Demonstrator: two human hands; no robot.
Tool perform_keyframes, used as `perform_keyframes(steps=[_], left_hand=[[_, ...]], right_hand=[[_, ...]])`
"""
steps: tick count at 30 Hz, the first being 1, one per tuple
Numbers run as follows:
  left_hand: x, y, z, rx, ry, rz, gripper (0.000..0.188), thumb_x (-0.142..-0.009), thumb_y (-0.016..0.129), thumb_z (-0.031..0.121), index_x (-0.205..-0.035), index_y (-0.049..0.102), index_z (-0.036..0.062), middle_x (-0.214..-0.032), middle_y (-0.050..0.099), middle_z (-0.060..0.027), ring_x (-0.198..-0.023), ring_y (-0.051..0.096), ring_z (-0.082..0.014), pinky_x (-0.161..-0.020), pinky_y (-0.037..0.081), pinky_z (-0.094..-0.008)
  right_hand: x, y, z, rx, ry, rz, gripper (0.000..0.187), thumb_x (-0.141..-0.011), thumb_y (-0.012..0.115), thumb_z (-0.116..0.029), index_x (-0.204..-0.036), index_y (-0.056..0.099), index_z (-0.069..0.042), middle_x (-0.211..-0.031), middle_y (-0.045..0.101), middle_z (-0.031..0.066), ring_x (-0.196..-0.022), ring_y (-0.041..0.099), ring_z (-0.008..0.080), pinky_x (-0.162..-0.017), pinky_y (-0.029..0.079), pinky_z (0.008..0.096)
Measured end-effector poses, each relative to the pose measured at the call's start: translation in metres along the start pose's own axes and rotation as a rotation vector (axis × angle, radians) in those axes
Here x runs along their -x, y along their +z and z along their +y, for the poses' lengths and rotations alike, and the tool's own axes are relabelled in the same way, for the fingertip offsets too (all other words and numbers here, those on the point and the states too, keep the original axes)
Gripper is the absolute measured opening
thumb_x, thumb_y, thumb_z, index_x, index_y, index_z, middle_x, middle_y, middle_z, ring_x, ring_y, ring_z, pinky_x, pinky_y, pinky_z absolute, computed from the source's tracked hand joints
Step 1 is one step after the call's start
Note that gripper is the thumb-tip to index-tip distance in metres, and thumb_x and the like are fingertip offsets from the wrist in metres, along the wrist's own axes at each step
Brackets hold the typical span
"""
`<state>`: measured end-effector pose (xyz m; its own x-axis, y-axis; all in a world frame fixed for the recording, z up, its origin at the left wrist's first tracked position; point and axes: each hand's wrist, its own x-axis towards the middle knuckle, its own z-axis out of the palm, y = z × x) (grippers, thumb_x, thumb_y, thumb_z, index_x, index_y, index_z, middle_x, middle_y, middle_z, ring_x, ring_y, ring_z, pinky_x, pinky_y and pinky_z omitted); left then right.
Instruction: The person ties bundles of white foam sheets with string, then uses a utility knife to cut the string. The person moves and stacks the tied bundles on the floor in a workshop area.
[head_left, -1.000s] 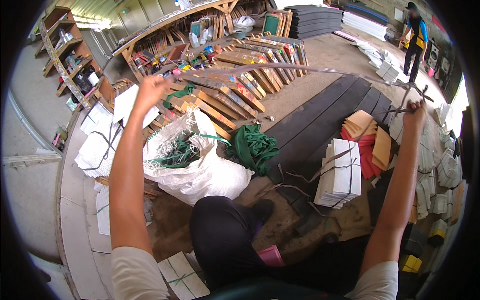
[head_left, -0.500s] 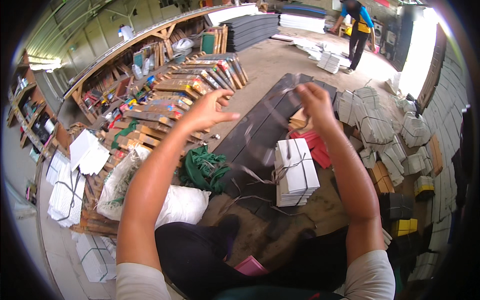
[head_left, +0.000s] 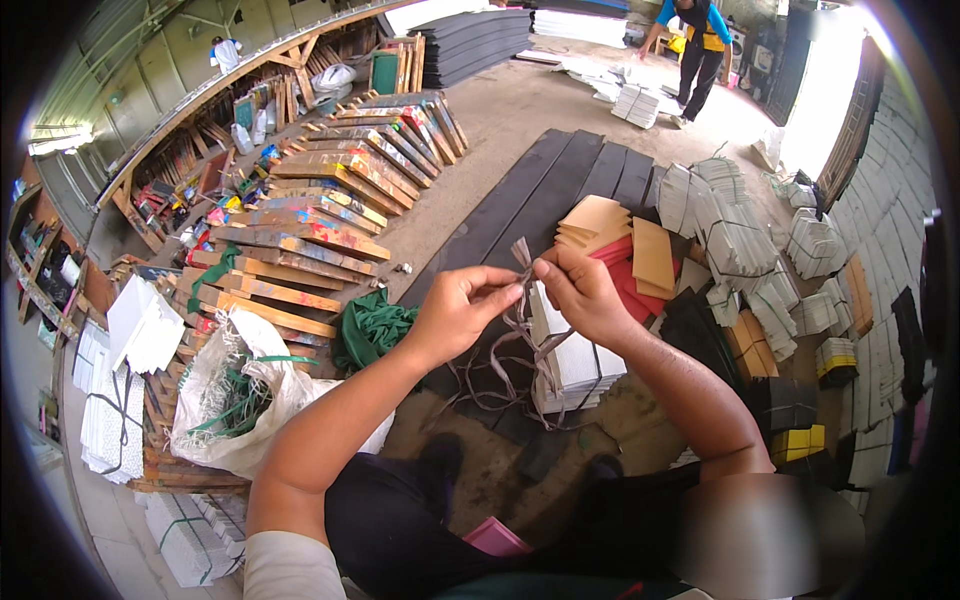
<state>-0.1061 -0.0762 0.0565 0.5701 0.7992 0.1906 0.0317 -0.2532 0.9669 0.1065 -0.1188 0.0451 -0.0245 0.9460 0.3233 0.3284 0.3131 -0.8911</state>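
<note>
My left hand [head_left: 468,308] and my right hand [head_left: 583,293] meet in front of me, each pinching a thin grey-brown tie strip [head_left: 521,254]. A frayed end sticks up between the fingertips, and the rest hangs in loose loops below. Just beneath and behind my right hand stands a stack of white sheets [head_left: 578,372], bound with dark strips. My right hand hides part of its top. Beyond it lie tan sheets [head_left: 594,222] and red sheets [head_left: 618,270] on long dark boards [head_left: 505,205].
Wooden frames [head_left: 330,190] lie in a long row at the left. Green cloth [head_left: 372,325] and an open white sack [head_left: 235,400] are near my left arm. Tied white bundles [head_left: 735,235] crowd the right. Another person [head_left: 703,50] stands bent at the far right.
My hands were wide apart and higher, the right trailing the strip. Both have come down and together, and the left now grips the strip too. The view has shifted slightly.
</note>
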Motion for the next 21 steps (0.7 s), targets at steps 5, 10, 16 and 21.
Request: perform_keyframes(steps=[5,10,16,21], left_hand=[[-0.009,0.002,-0.026,0.236,-0.090,-0.056,0.019,-0.101,0.068,0.012,-0.115,0.067,-0.0012,-0.101,0.072,-0.0029,-0.094,0.066,-0.0079,-0.087,0.052,-0.0232],[-0.009,0.024,-0.027,0.227,-0.093,-0.130,0.020,-0.100,0.070,0.014,-0.109,0.071,-0.0028,-0.094,0.073,-0.0030,-0.087,0.066,-0.0076,-0.078,0.053,-0.0241],[-0.011,0.020,-0.024,-0.197,0.031,-0.219,0.023,-0.094,0.075,0.015,-0.102,0.075,-0.0069,-0.085,0.072,-0.0050,-0.076,0.061,-0.0080,-0.068,0.049,-0.0263],[-0.013,0.021,-0.020,-0.183,0.179,-0.245,0.016,-0.094,0.076,0.012,-0.106,0.078,0.0007,-0.087,0.070,-0.0010,-0.075,0.060,-0.0075,-0.067,0.046,-0.0254]], right_hand=[[-0.006,-0.007,0.008,0.114,-0.053,-0.080,0.030,-0.107,0.058,-0.025,-0.094,0.062,0.001,-0.067,0.056,0.0092,-0.062,0.051,0.0127,-0.058,0.044,0.0341],[-0.001,-0.023,0.005,0.298,-0.036,-0.112,0.027,-0.103,0.063,-0.027,-0.096,0.065,-0.002,-0.075,0.067,0.0151,-0.066,0.066,0.0253,-0.061,0.048,0.0381],[0.002,-0.047,-0.020,0.464,-0.183,-0.258,0.019,-0.094,0.072,-0.024,-0.100,0.072,-0.007,-0.083,0.073,0.0132,-0.079,0.073,0.0300,-0.070,0.054,0.0411],[-0.006,-0.058,0.030,0.093,-0.127,-0.403,0.025,-0.101,0.068,-0.026,-0.100,0.071,0.000,-0.084,0.072,0.0044,-0.078,0.068,0.0182,-0.071,0.052,0.0359]])
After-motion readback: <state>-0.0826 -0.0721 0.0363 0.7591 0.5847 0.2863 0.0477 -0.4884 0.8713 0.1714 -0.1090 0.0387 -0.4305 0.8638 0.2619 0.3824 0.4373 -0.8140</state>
